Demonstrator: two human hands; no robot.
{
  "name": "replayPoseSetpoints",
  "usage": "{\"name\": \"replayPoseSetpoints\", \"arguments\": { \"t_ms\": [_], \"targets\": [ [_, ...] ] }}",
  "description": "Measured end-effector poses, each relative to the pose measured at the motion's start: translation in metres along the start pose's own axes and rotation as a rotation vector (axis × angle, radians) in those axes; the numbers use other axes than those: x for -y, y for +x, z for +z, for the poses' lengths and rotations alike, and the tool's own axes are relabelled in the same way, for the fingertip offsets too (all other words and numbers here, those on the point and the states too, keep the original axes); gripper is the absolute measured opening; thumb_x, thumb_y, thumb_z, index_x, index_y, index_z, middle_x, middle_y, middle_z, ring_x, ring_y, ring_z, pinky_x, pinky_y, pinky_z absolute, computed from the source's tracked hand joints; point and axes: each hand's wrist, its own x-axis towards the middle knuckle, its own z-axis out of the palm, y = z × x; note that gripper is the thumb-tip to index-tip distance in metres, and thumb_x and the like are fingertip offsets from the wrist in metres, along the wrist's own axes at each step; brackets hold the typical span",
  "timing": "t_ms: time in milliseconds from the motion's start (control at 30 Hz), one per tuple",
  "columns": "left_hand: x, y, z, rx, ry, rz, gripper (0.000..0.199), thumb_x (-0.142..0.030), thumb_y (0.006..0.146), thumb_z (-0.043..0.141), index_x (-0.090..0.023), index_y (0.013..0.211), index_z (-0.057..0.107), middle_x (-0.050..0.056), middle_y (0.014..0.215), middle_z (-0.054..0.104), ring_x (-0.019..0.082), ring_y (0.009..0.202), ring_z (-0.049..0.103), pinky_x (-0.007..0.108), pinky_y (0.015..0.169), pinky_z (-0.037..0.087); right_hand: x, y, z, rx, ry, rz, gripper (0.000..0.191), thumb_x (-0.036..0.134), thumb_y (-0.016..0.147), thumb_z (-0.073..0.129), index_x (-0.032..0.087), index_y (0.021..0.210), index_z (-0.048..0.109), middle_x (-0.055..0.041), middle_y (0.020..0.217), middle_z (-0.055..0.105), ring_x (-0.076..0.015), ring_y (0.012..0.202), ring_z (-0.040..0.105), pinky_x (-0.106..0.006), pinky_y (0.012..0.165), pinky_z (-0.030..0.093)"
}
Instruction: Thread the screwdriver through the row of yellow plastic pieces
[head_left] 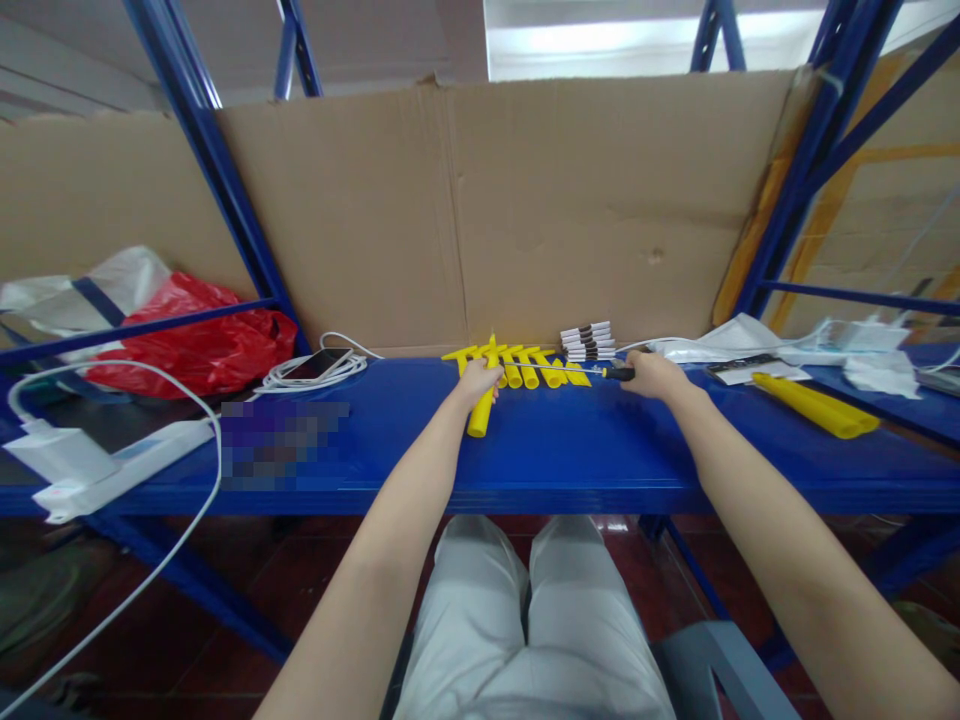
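Observation:
My left hand (pixel 481 381) is closed around a yellow T-shaped plastic tube (pixel 481 415), its wide round end pointing toward me over the blue shelf. A screwdriver (pixel 618 374) with a black and yellow handle is gripped in my right hand (pixel 654 376). Its long thin metal shaft runs left to the tube in my left hand; whether the tip touches it, I cannot tell. Behind and right of that tube lies a row of several similar yellow T-shaped tubes (pixel 531 376). Small white sticks with black bands (pixel 587 341) are stacked behind the row.
Cardboard (pixel 585 200) stands along the back of the blue shelf (pixel 570 450). To the left are a red plastic bag (pixel 202 335), a coiled white cable (pixel 315 372) and a white power strip (pixel 127 470). Larger yellow tubes (pixel 817 405) and white plastic packaging (pixel 720 340) lie right.

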Motion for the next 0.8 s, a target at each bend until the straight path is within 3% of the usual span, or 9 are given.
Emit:
{"name": "replayPoseSetpoints", "arguments": {
  "t_ms": [133, 333, 600, 800],
  "targets": [
    [-0.0001, -0.0004, -0.0003, 0.005, -0.016, 0.0, 0.014, -0.006, 0.084, 0.05, -0.01, 0.092, 0.062, -0.007, 0.04, 0.044, 0.011, 0.037, 0.048, 0.021, 0.045, 0.044, 0.0001, 0.0026, 0.0019, 0.048, 0.028, -0.018, 0.031, 0.033, 0.076, 0.068, 0.019, 0.105, 0.069, -0.0127, 0.101, 0.076, -0.0283, 0.093, 0.071, -0.031, 0.074, 0.05],
    [-0.0003, 0.0002, -0.0003, 0.007, -0.019, -0.013, 0.022, -0.006, 0.084, 0.05, -0.008, 0.102, 0.062, -0.008, 0.041, 0.044, 0.011, 0.037, 0.048, 0.021, 0.046, 0.045, 0.0031, 0.0018, -0.0012, 0.035, 0.019, -0.04, 0.028, 0.026, 0.08, 0.059, 0.018, 0.104, 0.071, -0.0139, 0.107, 0.076, -0.0291, 0.098, 0.071, -0.031, 0.078, 0.05],
    [-0.0018, -0.0026, 0.0006, -0.003, -0.01, -0.005, 0.018, -0.007, 0.084, 0.05, -0.01, 0.097, 0.062, -0.008, 0.042, 0.045, 0.01, 0.037, 0.047, 0.02, 0.045, 0.044, -0.0003, -0.0006, -0.0007, -0.043, 0.0, -0.016, 0.025, 0.028, 0.075, 0.066, 0.02, 0.099, 0.066, -0.012, 0.099, 0.075, -0.027, 0.089, 0.069, -0.029, 0.068, 0.046],
    [-0.0037, -0.0046, 0.0004, 0.002, -0.017, 0.001, 0.011, -0.006, 0.085, 0.05, -0.013, 0.086, 0.058, -0.007, 0.04, 0.044, 0.01, 0.037, 0.047, 0.019, 0.043, 0.04, -0.0006, 0.0004, -0.0007, -0.015, 0.012, -0.003, 0.026, 0.03, 0.076, 0.067, 0.022, 0.101, 0.065, -0.0108, 0.096, 0.076, -0.0263, 0.088, 0.07, -0.029, 0.067, 0.047]
  ]
}}
